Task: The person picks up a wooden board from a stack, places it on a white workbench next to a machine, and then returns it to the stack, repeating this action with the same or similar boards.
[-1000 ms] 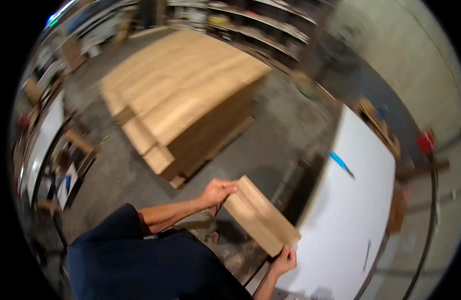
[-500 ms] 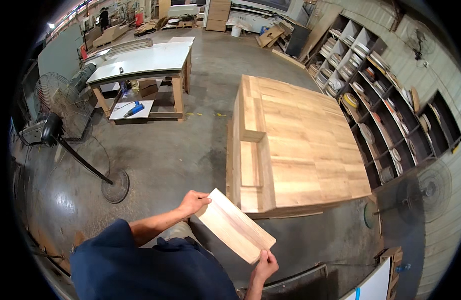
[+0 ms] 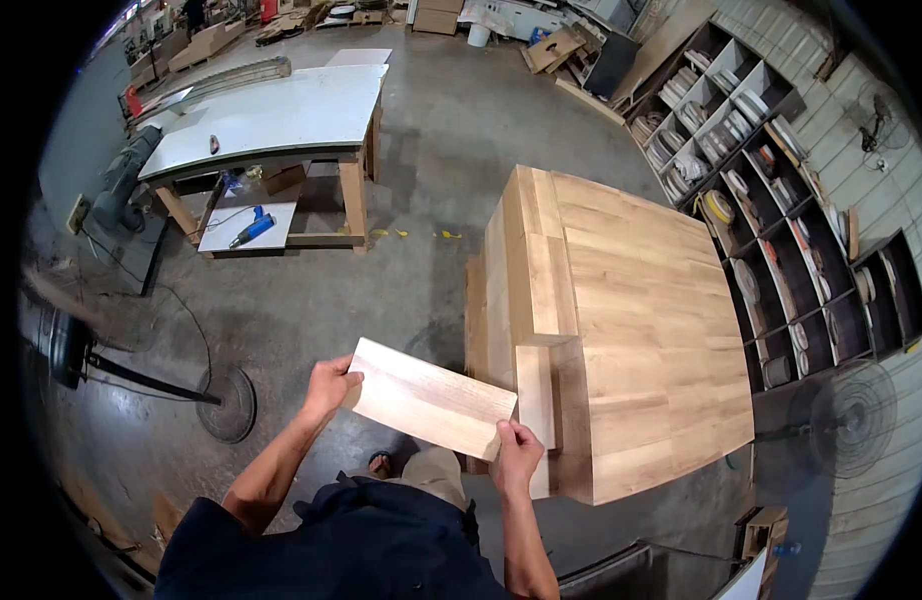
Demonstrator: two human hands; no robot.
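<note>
A short rectangular wooden board (image 3: pixel 431 398) with light grain and slightly rounded corners is held in front of my body. My left hand (image 3: pixel 329 386) grips its left end, thumb on the upper face. My right hand (image 3: pixel 518 455) pinches the near right corner, thumb on top; the fingers beneath are partly hidden. Just to the right stands a large stack of wood-grain panels (image 3: pixel 661 330). Shorter boards are piled along its left side, lower ones (image 3: pixel 534 385) in a gap near my right hand. The held board's right end overlaps that edge in view; whether they touch, I cannot tell.
A white-topped workbench (image 3: pixel 281 105) stands at far left, a blue heat gun (image 3: pixel 253 230) on its lower shelf. A pedestal fan's round base (image 3: pixel 226 403) is on the floor at left. Dark shelving (image 3: pixel 781 220) with rolls of edge banding lines the right wall, near another fan (image 3: pixel 849 430).
The board has moved left and away from me and turned closer to level across the view. Both hands kept hold of it. My view has shifted, with the panel stack appearing lower and further right.
</note>
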